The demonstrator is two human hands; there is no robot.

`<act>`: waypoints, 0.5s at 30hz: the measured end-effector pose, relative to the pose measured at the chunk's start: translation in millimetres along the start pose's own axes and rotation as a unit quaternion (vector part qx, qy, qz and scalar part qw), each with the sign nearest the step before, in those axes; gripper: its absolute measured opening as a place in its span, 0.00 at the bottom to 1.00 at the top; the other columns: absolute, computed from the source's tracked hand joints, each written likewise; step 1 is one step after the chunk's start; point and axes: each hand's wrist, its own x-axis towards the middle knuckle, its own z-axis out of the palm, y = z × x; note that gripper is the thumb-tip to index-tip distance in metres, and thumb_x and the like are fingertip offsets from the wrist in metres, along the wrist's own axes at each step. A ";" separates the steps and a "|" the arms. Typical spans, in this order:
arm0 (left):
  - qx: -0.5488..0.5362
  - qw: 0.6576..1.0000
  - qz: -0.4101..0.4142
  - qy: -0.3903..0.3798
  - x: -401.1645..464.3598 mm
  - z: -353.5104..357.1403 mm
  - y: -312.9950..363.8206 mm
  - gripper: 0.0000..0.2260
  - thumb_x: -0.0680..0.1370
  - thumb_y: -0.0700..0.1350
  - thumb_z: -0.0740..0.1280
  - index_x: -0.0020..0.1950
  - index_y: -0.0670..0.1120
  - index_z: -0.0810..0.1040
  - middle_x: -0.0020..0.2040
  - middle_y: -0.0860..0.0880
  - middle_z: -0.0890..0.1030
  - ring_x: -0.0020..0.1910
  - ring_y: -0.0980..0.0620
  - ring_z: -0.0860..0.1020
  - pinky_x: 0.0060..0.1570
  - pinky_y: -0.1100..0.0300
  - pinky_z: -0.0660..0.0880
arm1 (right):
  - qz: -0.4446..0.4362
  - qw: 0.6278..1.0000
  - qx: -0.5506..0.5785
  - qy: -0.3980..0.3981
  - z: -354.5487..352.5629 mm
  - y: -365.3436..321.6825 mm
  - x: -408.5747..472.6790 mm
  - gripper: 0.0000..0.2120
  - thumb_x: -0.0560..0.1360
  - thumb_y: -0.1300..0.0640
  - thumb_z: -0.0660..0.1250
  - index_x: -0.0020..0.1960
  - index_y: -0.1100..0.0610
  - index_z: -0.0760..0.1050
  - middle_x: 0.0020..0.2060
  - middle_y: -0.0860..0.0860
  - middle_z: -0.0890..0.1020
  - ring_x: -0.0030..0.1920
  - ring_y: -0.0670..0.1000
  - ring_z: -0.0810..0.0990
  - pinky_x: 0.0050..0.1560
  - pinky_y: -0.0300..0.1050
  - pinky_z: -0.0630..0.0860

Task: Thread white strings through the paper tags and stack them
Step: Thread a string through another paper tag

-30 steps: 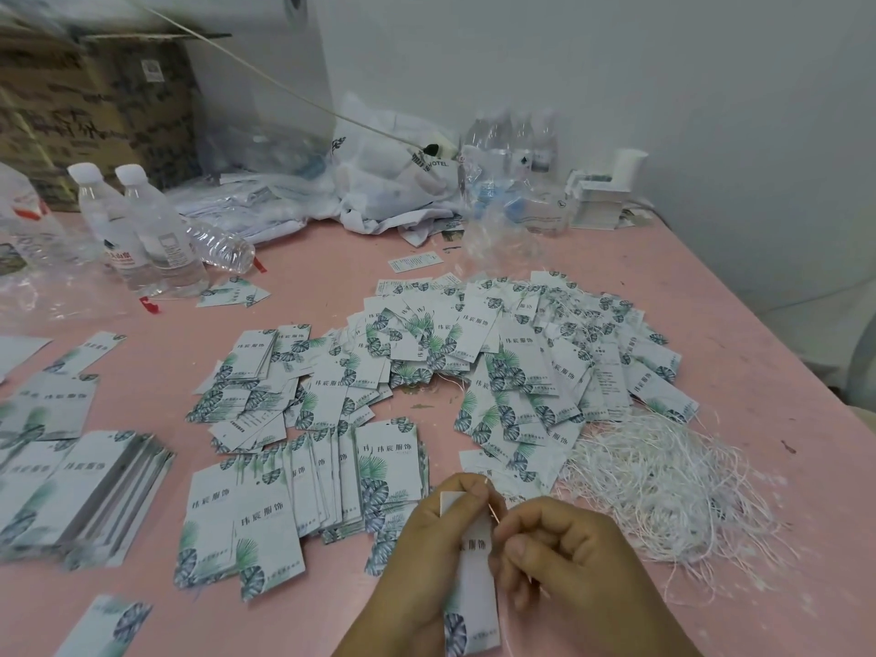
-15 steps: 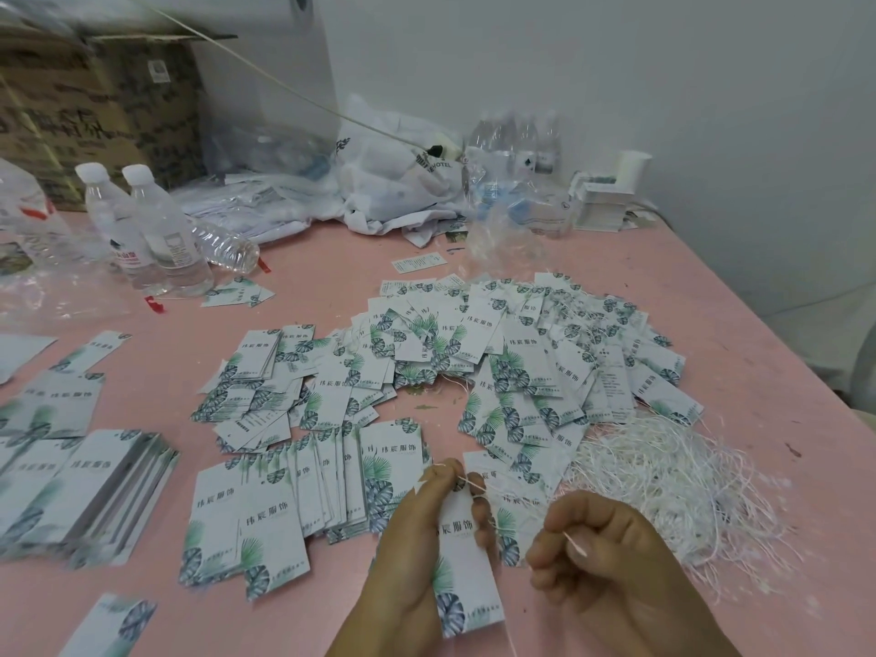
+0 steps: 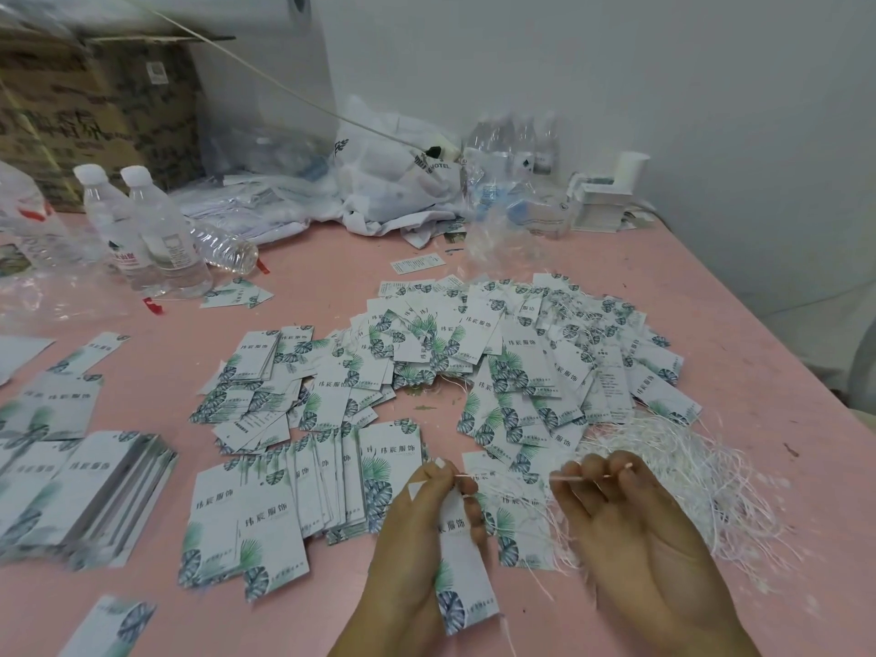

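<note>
Left hand (image 3: 417, 528): grips one paper tag (image 3: 462, 569) near its top end, thumb in front, fingers curled behind; tag held upright above the near edge of the pink table (image 3: 739, 324), leaf print at its lower end.

Right hand (image 3: 630, 528): palm up, fingers curled, pinches a white string (image 3: 580, 477) at the fingertips; string stretched roughly level between the two hands, its left end at the top of the held tag.

Loose strings (image 3: 687, 467): tangled white heap on the table, just beyond and to the right of the right hand, partly under it.

Threaded tags (image 3: 521, 353): broad scattered spread at table centre, overlapping, thin strings showing among them.

Fanned row of tags (image 3: 332, 476): overlapping row just left of the left hand, print side up.

Stacked tags (image 3: 90, 495): thick pile near the left edge, slightly slid.

Water bottles (image 3: 142, 230): two upright with white caps at far left, one lying on its side beside them.

Cardboard box (image 3: 99, 111): far left corner, against the wall.

Crumpled white bags (image 3: 393, 187): far side, centre, with clear plastic wrap and more bottles beside them.

Small white boxes (image 3: 599, 206): far right of the table, near the wall.
</note>
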 end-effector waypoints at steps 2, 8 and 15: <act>0.024 1.000 0.013 -0.006 -3.4 3.2 0.1 0.08 0.67 0.45 0.72 0.41 0.41 0.79 0.34 0.41 0.78 0.26 0.49 0.74 0.25 0.61 0.73 | 0.006 0.999 0.031 0.021 -1.4 -0.7 0.6 0.18 0.55 0.56 0.84 0.38 0.55 0.78 0.30 0.50 0.75 0.31 0.50 0.78 0.44 0.48 0.82; -0.089 0.995 -0.034 -0.038 -5.0 5.7 -0.2 0.21 0.64 0.39 0.67 0.57 0.36 0.76 0.41 0.36 0.78 0.31 0.44 0.74 0.31 0.56 0.71 | -0.007 0.983 -0.140 0.117 -4.9 -1.6 -1.7 0.08 0.69 0.63 0.63 0.34 0.57 0.78 0.24 0.50 0.62 0.19 0.44 0.57 0.19 0.35 0.56; 0.098 0.993 0.028 -0.052 -5.1 -1.2 -15.0 0.14 0.82 0.36 0.56 0.59 0.36 0.79 0.52 0.34 0.84 0.52 0.39 0.84 0.44 0.52 0.83 | -0.068 0.864 -0.489 0.101 5.6 16.6 -11.0 0.07 0.73 0.62 0.70 0.38 0.52 0.80 0.22 0.47 0.69 0.23 0.45 0.63 0.23 0.38 0.63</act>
